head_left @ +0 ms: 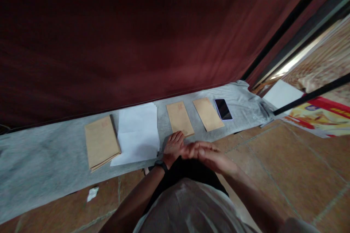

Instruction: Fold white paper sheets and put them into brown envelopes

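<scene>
My left hand (174, 146), with a dark watch (161, 166) on the wrist, is stretched flat at the near edge of the bench, its fingertips by the lower end of a brown envelope (180, 118). My right hand (206, 153) is held beside it above my lap, slightly blurred, fingers loosely extended toward the left hand. Nothing shows in either hand. A second brown envelope (208, 114) lies to the right. Left of my hands is a stack of white paper sheets (136, 134), and beyond it a pile of brown envelopes (101, 142).
A phone (223, 109) lies right of the envelopes on the grey cloth (54, 153) covering the long narrow bench. Dark red fabric (153, 43) hangs behind it. A crumpled white scrap (92, 193) is on the tiled floor. Dark poles and a red-yellow package (322, 114) stand at right.
</scene>
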Motion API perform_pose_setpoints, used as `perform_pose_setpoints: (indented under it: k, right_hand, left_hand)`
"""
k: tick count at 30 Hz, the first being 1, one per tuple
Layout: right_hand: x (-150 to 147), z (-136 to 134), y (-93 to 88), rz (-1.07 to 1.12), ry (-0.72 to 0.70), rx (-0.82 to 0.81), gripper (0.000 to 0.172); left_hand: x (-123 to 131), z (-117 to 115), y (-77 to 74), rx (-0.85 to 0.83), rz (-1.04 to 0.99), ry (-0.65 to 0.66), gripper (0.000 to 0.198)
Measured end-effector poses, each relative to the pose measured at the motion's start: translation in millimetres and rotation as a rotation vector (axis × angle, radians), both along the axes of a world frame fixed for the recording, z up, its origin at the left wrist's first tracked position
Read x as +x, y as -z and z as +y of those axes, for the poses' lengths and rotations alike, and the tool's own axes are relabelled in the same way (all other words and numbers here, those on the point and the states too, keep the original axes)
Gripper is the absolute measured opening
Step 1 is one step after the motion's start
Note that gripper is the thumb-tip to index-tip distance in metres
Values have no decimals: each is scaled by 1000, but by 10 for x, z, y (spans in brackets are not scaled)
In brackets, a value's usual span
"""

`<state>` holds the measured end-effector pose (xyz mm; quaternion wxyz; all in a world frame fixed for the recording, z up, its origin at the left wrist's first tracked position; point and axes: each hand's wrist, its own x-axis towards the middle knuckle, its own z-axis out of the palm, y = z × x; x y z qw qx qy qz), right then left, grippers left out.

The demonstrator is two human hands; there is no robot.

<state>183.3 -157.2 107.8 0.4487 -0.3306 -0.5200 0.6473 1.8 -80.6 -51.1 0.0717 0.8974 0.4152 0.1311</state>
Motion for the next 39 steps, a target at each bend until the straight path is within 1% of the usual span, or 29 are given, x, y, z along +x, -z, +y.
perform_pose_setpoints:
  k: [1,2,3,4,5,7,8,10,12,14,16,18,20,23,25,27,29,31,33,36,39]
  right_hand:
    - [37,140,158,-117,166,13,31]
    - [83,269,325,-220,344,59,30]
    - [133,381,497,-327,448,111,29]
    - [184,471,667,-427,474,165,28]
    - [231,537,828,-516,457,223,27]
    - [307,603,1109,-683,326,377,24]
    - [334,608,1223,-739,273,445,23]
    - [370,590,1398,-807,199,526,25]
    - [390,561,1510,-847,178,566,29]
    - [403,544,1573,-875,181,580,31]
    - [411,543,1600,-893,196,580,32]
    - [417,549,1602,-900,201,577,32]
    - [420,555,1592,-892,198,573,32]
    - [411,556,1572,-864,200,553,33]
    - [391,557,1557,-843,217,526,32]
    - [368,561,1537,-823,250,499,30]
    - [351,569,1512,-804,264,489,29]
    - [350,579,1492,-787,258,494,30]
    - [364,585,1485,-775,242,513,30]
    - [393,579,1500,-789,218,539,30]
    - [414,565,1529,-815,204,537,34]
  left_hand:
    - [1,0,-10,-8,-8,1,39]
    - [1,-2,-21,-12,-15,2,41]
    - [0,-4,-33,-14,-18,-1,43]
    - [-3,-7,-47,-11,-17,-4,45]
    - [-5,-10,-63,-8,-11,-7,47]
    - [-3,-6,-106,-8,10,-9,45]
    - [7,4,-133,-14,25,-10,41]
    - [57,55,-192,-41,58,-18,28]
    - [155,149,-240,-66,79,-15,22]
    - [294,287,-256,-60,63,13,25]
    - [445,453,-230,-26,8,35,33]
    - [576,634,-172,-15,-6,0,41]
    - [666,817,-105,-38,20,-47,47]
    - [724,1082,-32,-46,22,-80,53]
    - [739,1237,-17,-50,23,-102,55]
    - [753,1355,-27,-62,41,-122,57]
    - [757,1407,-47,-65,60,-131,57]
    - [724,1371,-59,-52,62,-121,56]
    - [628,1234,-52,-36,51,-79,53]
    - [363,862,-11,-41,31,33,49]
    - [64,421,9,-71,11,65,46]
